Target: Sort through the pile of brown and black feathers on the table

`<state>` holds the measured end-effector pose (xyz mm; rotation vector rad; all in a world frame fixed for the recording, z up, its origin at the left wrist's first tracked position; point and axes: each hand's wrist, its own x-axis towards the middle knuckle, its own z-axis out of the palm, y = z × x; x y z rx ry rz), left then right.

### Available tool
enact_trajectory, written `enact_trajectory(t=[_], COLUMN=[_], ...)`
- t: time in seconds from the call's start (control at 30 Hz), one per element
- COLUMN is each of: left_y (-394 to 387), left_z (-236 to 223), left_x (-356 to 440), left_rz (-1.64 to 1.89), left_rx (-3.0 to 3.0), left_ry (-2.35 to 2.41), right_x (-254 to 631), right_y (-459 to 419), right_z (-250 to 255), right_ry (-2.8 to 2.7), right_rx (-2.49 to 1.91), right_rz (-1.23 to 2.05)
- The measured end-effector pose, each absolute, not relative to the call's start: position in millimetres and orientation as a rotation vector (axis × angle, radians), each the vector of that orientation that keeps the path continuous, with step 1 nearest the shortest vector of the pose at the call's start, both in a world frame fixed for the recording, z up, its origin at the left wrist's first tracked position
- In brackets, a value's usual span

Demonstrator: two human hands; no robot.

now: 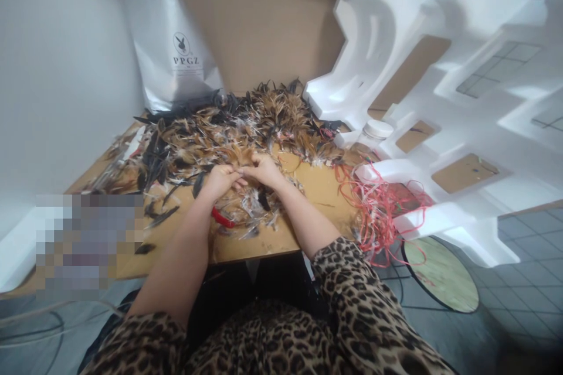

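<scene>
My left hand [219, 180] and my right hand [266, 171] meet over the near part of the feather pile, thumbs and fingertips pinched together. A small tuft of brown feathers [241, 155] stands up from between them, and both hands appear closed on it. Beyond my hands spreads a wide heap of loose brown and black feathers [189, 143], with a denser brown cluster [281, 108] at its back. Pale and dark feather scraps [253, 205] lie just below my hands. A curved red object [223, 218] rests beside my left wrist; its kind is unclear.
A white bag [169, 53] stands at the back left against cardboard. To the right are white foam packing pieces [369, 53], a lidded jar [373, 133] and tangled pink-red ribbon strands [378, 211]. A round-topped stool [440, 275] stands below the table's right side.
</scene>
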<state>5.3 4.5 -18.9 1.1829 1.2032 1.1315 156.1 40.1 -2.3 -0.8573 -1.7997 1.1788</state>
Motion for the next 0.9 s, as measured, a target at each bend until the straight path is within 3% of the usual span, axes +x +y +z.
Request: enact_trajectory(t=[0.5,0.9], left_y=[-1.2,0.6], left_z=[-12.0,-15.3], left_x=[13.1,9.1], left_rz=[1.168,1.133], left_rx=[1.196,1.206], left_ry=[1.237,1.227], right_x=[156.1,157.1], right_y=[42.6,37.5], right_z=[-4.7,4.5], right_ry=[-1.83,-1.831], right_rx=[-0.844,-0.863], right_rz=[1.04,1.201])
